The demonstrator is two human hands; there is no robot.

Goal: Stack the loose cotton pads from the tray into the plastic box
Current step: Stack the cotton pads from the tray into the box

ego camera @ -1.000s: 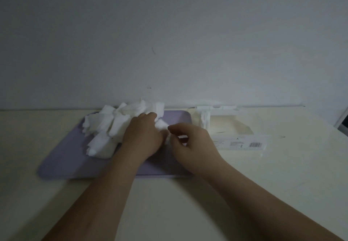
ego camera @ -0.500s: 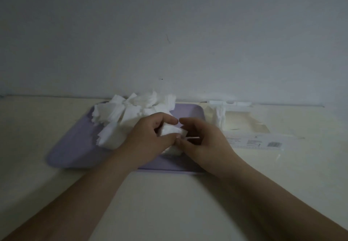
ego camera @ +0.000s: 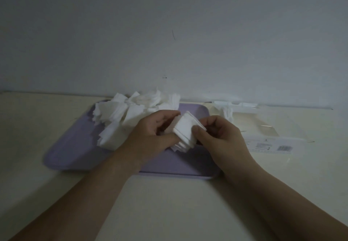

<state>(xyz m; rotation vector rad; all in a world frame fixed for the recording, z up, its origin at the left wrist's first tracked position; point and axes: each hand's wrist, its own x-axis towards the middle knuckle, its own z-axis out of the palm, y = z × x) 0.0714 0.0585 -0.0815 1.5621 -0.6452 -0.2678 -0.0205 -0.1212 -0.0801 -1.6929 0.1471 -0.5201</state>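
Both hands meet over the middle of the lilac tray (ego camera: pixel 71 146), sharing a small stack of cotton pads (ego camera: pixel 185 130). The left hand (ego camera: pixel 152 133) closes its grip on the stack's left side, thumb beneath and fingers curled over the top edge. The right hand (ego camera: pixel 221 137) pinches the right side, its thumb pressed on the top pad. The stack is tilted and sits between the two grips, just above the tray. A loose heap of pads (ego camera: pixel 131 112) lies on the tray's far left part. The clear plastic box (ego camera: pixel 263 129) stands open on the tabletop (ego camera: pixel 169 203), just right of the tray.
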